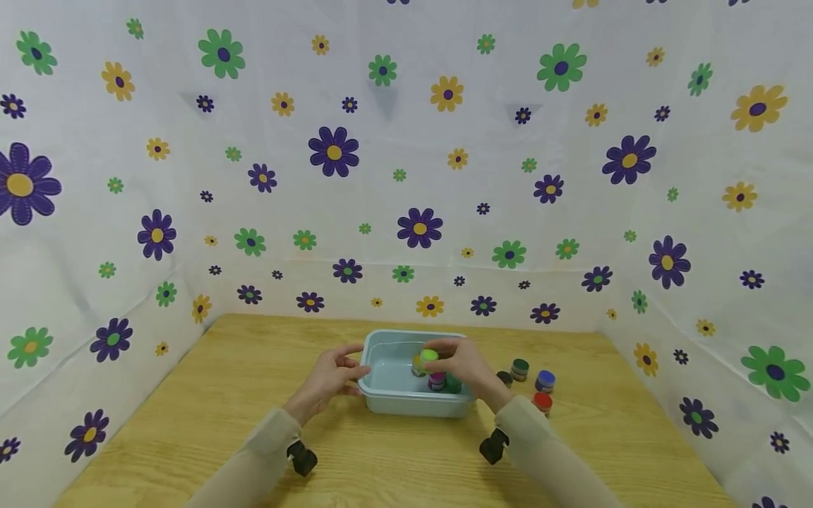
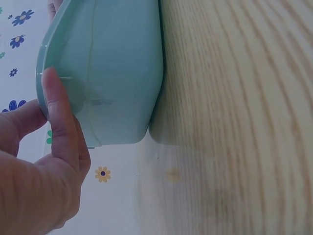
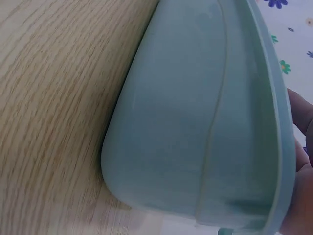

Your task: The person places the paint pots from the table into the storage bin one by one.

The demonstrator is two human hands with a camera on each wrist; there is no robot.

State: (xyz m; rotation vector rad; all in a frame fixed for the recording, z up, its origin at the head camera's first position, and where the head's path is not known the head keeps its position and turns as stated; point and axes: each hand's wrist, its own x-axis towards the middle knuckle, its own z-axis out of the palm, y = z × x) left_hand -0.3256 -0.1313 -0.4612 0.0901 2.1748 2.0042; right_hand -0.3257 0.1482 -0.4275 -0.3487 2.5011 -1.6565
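Note:
A light blue plastic basin (image 1: pixel 416 406) stands on the wooden table. Its left rim is pinched by my left hand (image 1: pixel 329 375), thumb and fingers on either side of the edge; the left wrist view shows this hand (image 2: pixel 54 147) too. Over the basin's inside, my right hand (image 1: pixel 466 363) holds a small jar with a lime-green lid (image 1: pixel 429 355) between thumb and fingers. Below it in the basin are a yellow jar (image 1: pixel 418 366), a purple-lidded jar (image 1: pixel 436 382) and a green jar (image 1: pixel 453 384), partly hidden. In the right wrist view the basin's wall (image 3: pixel 166 117) hides the held jar.
Right of the basin stand a dark green-lidded jar (image 1: pixel 519 369), a blue-lidded jar (image 1: pixel 545 381), a red-lidded jar (image 1: pixel 542 403) and a black-lidded jar (image 1: pixel 504 378) beside my right wrist. Flower-patterned cloth (image 1: pixel 406 190) encloses the table (image 1: pixel 394 466) at the back and sides.

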